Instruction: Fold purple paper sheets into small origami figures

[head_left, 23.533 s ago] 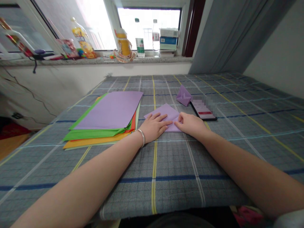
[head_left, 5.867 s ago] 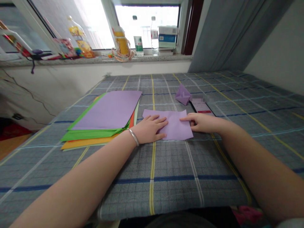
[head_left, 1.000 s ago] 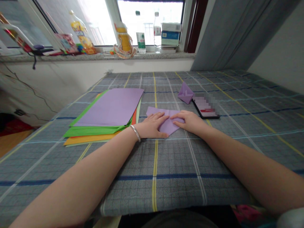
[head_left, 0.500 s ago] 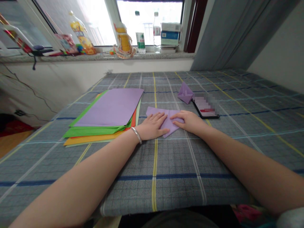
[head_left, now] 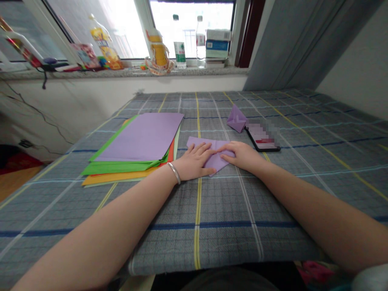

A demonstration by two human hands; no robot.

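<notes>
A folded sheet of purple paper point(head_left: 214, 163) lies on the tablecloth in front of me, part of it covered by my hands. My left hand point(head_left: 197, 161), with a silver bangle at the wrist, rests flat on the paper's left side, fingers spread. From the right, my right hand point(head_left: 241, 154) touches the paper with bent fingers, thumb and index apart on its upper face. The index fingertips of both hands are close together near the middle of the sheet. Behind my right hand stands a folded purple paper piece point(head_left: 237, 119) with a pointed top.
A stack of coloured paper point(head_left: 139, 135), purple on top, lies left of my hands. Beyond my right hand is a phone point(head_left: 263, 139), its screen partly blurred. Bottles point(head_left: 200, 42), boxes point(head_left: 217, 45) and a yellow cup point(head_left: 158, 50) stand on the windowsill behind the checked tablecloth point(head_left: 224, 206).
My left hand's fingers have shifted slightly to the right over the purple paper, toward the right index fingertip. My right hand and the folded piece stay where they were.
</notes>
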